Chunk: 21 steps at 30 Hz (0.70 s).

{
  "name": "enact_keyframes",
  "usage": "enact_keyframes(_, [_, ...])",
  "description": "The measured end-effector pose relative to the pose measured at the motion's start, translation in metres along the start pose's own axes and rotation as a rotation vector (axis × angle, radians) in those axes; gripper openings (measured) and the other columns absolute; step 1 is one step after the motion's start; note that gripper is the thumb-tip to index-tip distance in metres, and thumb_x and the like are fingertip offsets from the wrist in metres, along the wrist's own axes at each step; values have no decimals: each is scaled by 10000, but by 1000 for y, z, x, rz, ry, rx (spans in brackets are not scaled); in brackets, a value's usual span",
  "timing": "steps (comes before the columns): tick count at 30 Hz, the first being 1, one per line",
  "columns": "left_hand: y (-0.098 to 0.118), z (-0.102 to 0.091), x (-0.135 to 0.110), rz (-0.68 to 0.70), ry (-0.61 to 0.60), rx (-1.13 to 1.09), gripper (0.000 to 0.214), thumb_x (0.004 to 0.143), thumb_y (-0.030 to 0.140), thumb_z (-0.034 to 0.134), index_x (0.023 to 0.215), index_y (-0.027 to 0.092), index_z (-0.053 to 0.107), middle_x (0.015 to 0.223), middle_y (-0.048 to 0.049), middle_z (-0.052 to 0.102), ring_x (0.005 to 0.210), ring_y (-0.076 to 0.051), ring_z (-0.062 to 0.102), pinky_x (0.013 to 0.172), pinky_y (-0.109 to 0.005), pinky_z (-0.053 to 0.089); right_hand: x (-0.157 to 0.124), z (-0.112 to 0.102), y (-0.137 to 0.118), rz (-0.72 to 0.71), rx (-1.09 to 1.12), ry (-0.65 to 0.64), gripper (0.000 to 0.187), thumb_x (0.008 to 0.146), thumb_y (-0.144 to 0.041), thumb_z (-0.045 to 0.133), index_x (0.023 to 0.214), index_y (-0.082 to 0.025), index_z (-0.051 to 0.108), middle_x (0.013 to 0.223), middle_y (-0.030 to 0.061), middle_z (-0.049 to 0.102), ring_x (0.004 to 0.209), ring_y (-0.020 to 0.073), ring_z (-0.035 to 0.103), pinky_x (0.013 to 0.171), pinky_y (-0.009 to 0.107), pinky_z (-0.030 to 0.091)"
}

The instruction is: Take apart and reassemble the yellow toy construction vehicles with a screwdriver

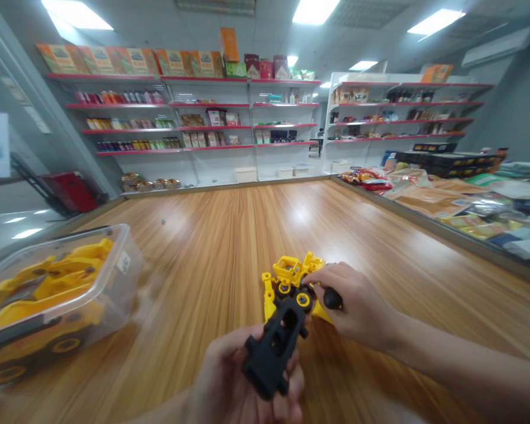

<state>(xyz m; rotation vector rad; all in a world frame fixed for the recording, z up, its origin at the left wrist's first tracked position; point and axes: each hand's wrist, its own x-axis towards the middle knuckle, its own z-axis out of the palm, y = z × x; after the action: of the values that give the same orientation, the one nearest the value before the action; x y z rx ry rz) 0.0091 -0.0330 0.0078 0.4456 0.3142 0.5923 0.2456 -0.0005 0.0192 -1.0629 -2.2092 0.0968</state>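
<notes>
In my left hand, palm up, lies a black toy chassis piece with round holes and short side pegs; the fingers and thumb hold it. My right hand is closed around a dark tool with a rounded handle end; its tip is hidden. The right fingertips are at a group of toy parts on the table, just beyond the chassis piece. There sit a yellow cab frame, small black wheels with yellow hubs and a yellow arm piece. Another yellow part shows partly under the right hand.
A clear plastic box holding yellow toy vehicle parts stands at the left of the wooden table. Bagged goods lie beyond the right edge. Stocked shelves line the back. A tiny bit lies far left.
</notes>
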Motion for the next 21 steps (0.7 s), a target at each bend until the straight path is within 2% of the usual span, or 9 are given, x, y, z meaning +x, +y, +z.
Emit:
enact_keyframes(1, [-4,-2,1,-97,-56,23,433,771,420,605,1032,79,659,761,-56,578,665,-169,621,641,-300,566,0,0,0,30,11,23,299,839,-61,528,1087,-211,601,921,39,674,849,189,589,781,321,415])
enact_keyframes(3, [-5,-5,6,-141,-80,90,405,775,362,569,1008,44,662,736,-74,573,656,-174,612,642,-301,552,0,0,0,74,4,56,330,852,-90,537,1154,-217,578,893,35,673,816,184,594,737,305,421])
enact_keyframes(5, [-1,-8,10,-28,-28,117,351,778,291,541,998,43,658,756,-83,571,647,-165,586,600,-287,533,1,0,-2,83,-24,61,259,871,-172,575,1126,-217,581,824,21,658,737,175,580,683,298,409])
enact_keyframes(8, [8,-10,11,162,81,121,300,756,229,542,989,72,646,885,-108,594,681,-161,564,562,-271,497,3,-3,-6,42,-71,42,73,890,-279,597,904,-207,601,723,4,620,663,160,543,660,302,380])
enact_keyframes(10, [12,-12,10,229,142,157,271,742,207,555,974,87,632,974,-134,615,715,-169,572,571,-272,479,3,-4,-7,9,-98,3,145,910,-258,555,779,-197,569,691,9,597,651,156,523,652,305,363])
enact_keyframes(13, [13,-11,10,259,221,245,236,739,166,619,968,122,585,972,-137,646,744,-185,600,600,-279,473,1,-3,-5,-13,-146,-83,192,924,-183,482,743,-187,545,723,32,594,652,155,515,624,305,346])
enact_keyframes(17, [9,-7,11,271,253,352,426,776,155,696,1145,180,485,924,-116,679,781,-226,655,661,-315,487,-2,1,-2,-49,-202,-194,162,937,-174,474,859,-186,617,807,48,614,706,163,561,632,297,369])
enact_keyframes(19, [8,-5,11,270,238,337,512,837,211,660,1279,217,401,920,-112,690,802,-246,676,703,-343,490,-3,3,-3,-58,-240,-230,144,935,-211,504,921,-200,647,860,55,623,741,171,587,636,296,383])
enact_keyframes(21, [8,-4,11,244,215,294,512,898,267,582,1355,222,354,926,-119,694,828,-257,689,761,-373,489,-3,5,-6,-49,-301,-253,131,919,-252,542,959,-217,662,894,55,626,734,176,595,615,299,385])
